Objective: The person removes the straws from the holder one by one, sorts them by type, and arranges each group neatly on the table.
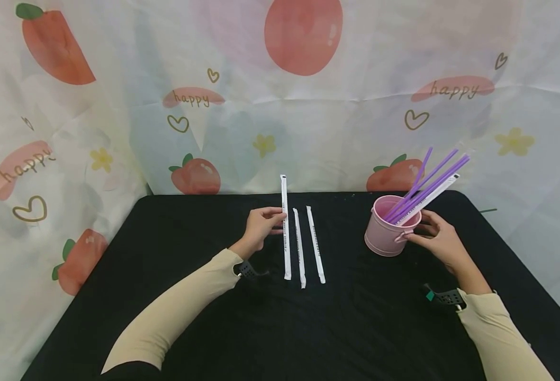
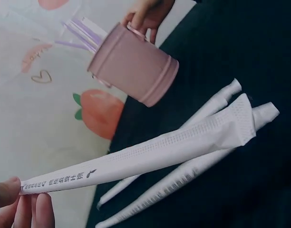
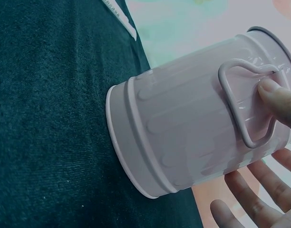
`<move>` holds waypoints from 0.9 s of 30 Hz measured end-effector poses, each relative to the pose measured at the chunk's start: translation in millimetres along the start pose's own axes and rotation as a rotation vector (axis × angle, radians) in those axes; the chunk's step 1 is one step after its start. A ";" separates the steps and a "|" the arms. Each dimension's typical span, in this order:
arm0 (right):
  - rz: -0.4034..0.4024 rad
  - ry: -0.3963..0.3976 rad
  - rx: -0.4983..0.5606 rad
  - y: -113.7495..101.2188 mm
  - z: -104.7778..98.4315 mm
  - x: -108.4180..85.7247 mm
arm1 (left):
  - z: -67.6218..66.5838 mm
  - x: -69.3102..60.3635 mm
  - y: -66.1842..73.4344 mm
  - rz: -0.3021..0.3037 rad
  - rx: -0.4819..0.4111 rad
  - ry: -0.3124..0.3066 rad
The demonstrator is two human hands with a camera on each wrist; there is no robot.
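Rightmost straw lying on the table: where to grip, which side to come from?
I'd pinch the rightmost straw near mid-length, coming from above, finger and thumb across its narrow width. It's long, thin and lies flat on the table, so the middle should balance best. The middle straw lies close on its left; the right side has more room.

Three straws (image 1: 299, 247) left of bucket (image 1: 382, 238)

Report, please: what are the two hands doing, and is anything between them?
Left fingers pinch wrapped straw. Right fingers hold pink bucket, purple straws inside. Between: two more wrapped straws on black table.
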State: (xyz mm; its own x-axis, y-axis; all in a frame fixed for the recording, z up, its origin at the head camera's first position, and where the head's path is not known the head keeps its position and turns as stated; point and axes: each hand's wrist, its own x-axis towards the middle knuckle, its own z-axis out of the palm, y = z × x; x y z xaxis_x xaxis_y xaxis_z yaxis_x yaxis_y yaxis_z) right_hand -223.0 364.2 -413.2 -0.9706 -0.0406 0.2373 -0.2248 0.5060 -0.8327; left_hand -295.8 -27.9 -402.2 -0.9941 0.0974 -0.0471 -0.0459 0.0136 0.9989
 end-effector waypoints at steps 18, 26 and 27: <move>0.000 -0.002 -0.006 1.0 -0.5 0.9 | -8.6 7.3 -36.1 -0.098 0.090 0.030; -0.001 -0.001 0.003 1.0 0.6 -0.3 | -7.2 8.7 -43.6 -0.125 0.099 0.039; -0.001 -0.002 0.008 0.9 0.8 -0.5 | -6.6 8.8 -44.2 -0.125 0.105 0.042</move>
State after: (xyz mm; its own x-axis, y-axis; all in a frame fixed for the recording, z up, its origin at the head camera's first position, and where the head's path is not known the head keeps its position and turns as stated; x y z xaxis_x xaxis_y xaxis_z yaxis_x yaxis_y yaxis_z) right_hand -222.8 364.0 -414.4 -0.9704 -0.0426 0.2377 -0.2267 0.4994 -0.8361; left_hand -303.2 -34.3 -446.8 -0.9846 0.0471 -0.1685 -0.1614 0.1269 0.9787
